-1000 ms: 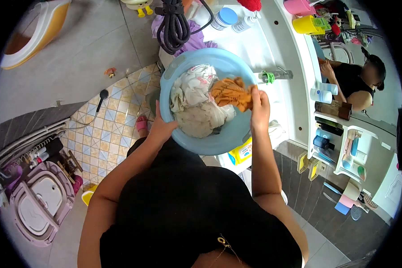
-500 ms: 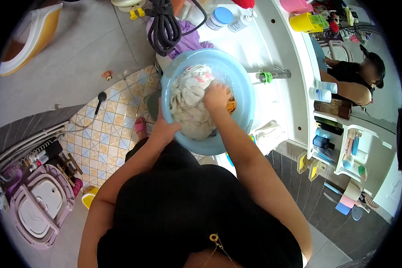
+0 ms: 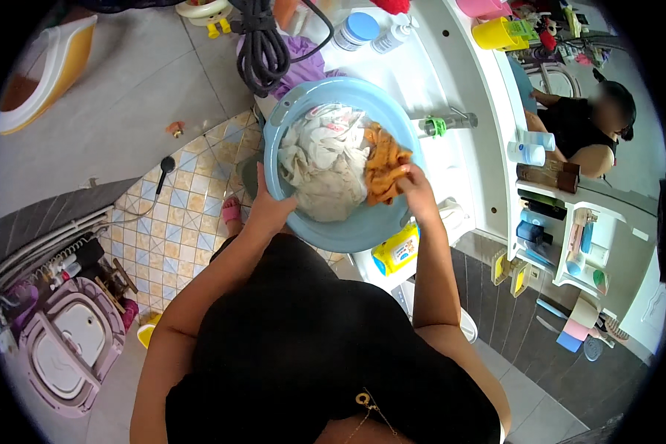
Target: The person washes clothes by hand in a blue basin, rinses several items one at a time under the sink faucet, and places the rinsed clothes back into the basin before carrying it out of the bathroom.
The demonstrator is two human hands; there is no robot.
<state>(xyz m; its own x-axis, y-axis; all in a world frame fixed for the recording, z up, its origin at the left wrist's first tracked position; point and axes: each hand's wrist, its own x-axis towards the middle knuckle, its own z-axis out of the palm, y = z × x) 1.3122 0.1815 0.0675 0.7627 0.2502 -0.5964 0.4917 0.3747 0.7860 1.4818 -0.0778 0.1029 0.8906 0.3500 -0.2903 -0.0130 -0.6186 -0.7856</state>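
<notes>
With the left hand (image 3: 268, 211) clamped on the round light-blue plastic basin's (image 3: 303, 111) rim, the right hand (image 3: 416, 191) pinched the wet orange cloth (image 3: 383, 164), best lifted slowly, clear of the white laundry (image 3: 320, 164).

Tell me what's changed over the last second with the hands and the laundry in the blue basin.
The right hand left the round blue plastic basin's rim, reached into the middle over the crumpled white cloth, then drew back to the right side, where it now grips the orange cloth. The left hand stayed on the basin's near-left rim, and the white cloth stayed in the basin.
</notes>
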